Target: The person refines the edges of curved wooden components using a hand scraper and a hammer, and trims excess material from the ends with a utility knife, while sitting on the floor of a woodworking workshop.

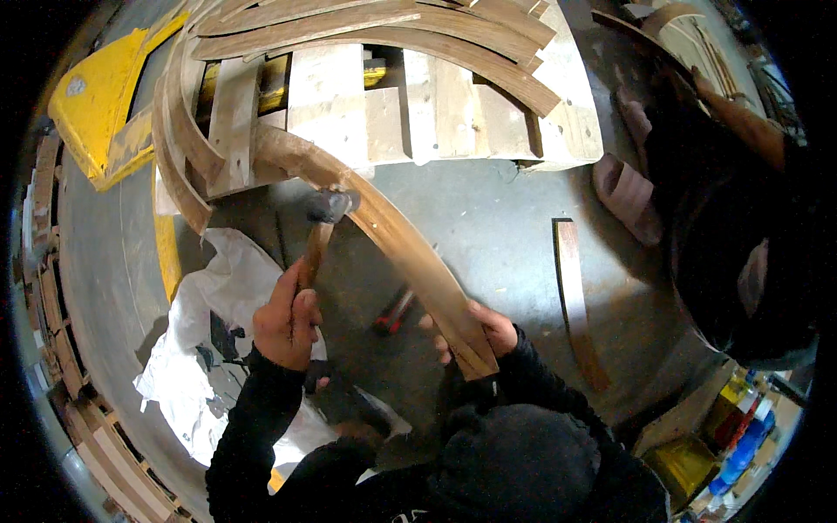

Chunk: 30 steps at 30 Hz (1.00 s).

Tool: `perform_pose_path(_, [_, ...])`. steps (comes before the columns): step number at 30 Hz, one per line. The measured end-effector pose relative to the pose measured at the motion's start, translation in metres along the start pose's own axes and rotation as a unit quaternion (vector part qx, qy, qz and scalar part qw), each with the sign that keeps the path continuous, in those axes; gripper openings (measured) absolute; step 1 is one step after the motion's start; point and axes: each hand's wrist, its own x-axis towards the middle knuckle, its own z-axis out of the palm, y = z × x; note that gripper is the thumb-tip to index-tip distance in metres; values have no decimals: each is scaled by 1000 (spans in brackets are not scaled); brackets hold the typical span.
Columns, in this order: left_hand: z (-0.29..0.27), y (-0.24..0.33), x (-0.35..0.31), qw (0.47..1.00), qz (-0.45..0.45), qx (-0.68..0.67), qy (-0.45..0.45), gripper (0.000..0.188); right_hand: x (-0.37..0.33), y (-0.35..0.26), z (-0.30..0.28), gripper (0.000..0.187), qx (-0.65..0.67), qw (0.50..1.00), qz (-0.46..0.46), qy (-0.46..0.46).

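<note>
My left hand (286,324) is closed round the wooden handle of a hammer (331,207). The dark metal head overlaps the left edge of a long curved wooden strip (405,248); whether they touch, I cannot tell. At the strip's near end, my right hand (490,329) grips it, with fingers on both sides. The far end reaches the edge of a wooden pallet (327,96). On the floor below the strip lies a tool with a red and black grip (390,321), partly hidden.
Several curved wooden strips (462,48) lie on the pallet, others lean at its left. A yellow metal frame (100,109) stands far left, a crumpled white sack (187,336) nearer. Right: a loose strip (571,288), another person's slipper (626,200), a yellow container (683,466).
</note>
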Motion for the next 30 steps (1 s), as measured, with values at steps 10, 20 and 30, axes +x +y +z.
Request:
perform_pose_path(10, [4,1,0,992,42,115,-17,50,6,-20,-4,42,-250,960,-40,122])
perform_pose_path(20, [13,-5,11,999,-32,34,-27,46,13,-24,-1,38,-265,955,-53,123])
perform_pose_path(30, [40,-1,23,981,120,135,65,50,35,-39,8,39,-239,961,-85,107])
